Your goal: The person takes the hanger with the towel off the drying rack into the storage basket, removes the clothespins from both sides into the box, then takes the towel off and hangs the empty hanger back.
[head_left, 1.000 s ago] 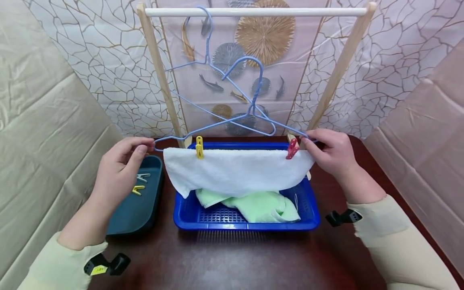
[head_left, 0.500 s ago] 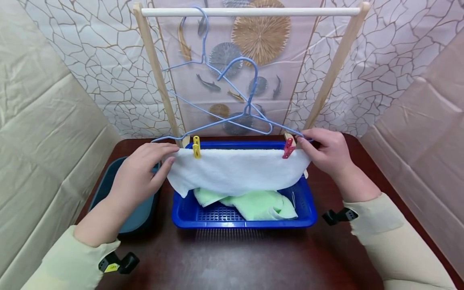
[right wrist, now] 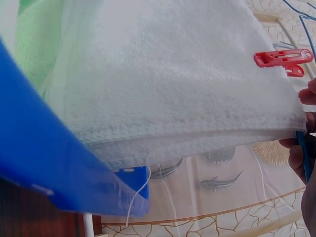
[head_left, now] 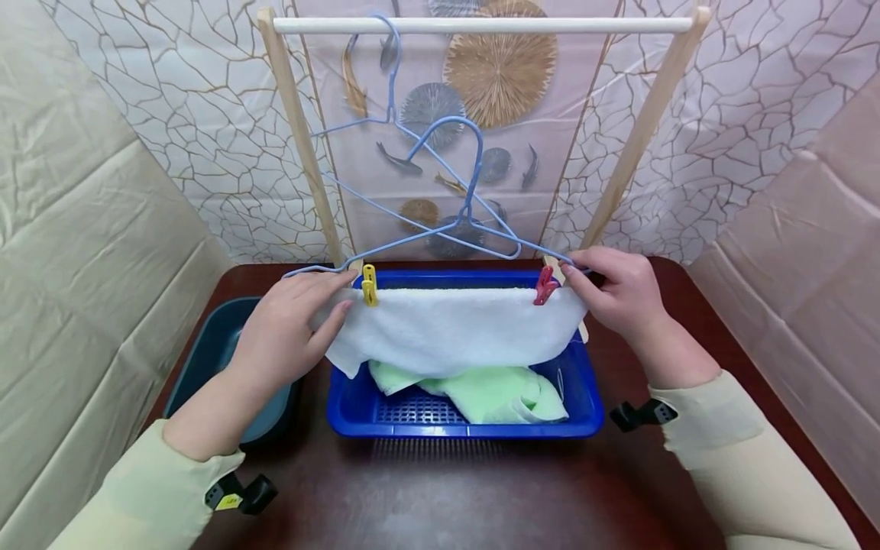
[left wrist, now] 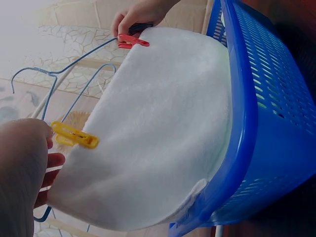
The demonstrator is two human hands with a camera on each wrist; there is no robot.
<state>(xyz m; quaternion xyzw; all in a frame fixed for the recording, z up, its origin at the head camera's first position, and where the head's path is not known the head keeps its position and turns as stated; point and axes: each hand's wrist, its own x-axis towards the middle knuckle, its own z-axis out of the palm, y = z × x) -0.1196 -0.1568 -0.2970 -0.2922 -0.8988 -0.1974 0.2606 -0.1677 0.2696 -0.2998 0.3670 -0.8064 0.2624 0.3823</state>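
A white towel [head_left: 447, 328] hangs along the lower bar of a blue hanger [head_left: 474, 164], held by a yellow clothespin [head_left: 370, 286] and a red clothespin [head_left: 545, 286]. My right hand [head_left: 615, 294] pinches the hanger's right end. My left hand [head_left: 296, 321] lies over the left end, its fingertips close to the yellow clothespin and the thumb apart from the index finger. Behind the towel's left edge, some of its fingers [left wrist: 55, 160] show in the left wrist view. Under the towel, a blue basket [head_left: 467, 430] holds a light green towel [head_left: 495, 389].
A wooden rack with a white rail [head_left: 481, 25] stands behind the basket, another blue hanger [head_left: 390, 84] hooked over it. To the left, a dark teal tray [head_left: 257, 424] sits on the dark red table [head_left: 447, 496], partly hidden by the left forearm.
My left hand has let go of the hanger's left tip and moved right, toward the yellow clothespin. The hanger's hook has swung slightly left; the right hand keeps its pinch.
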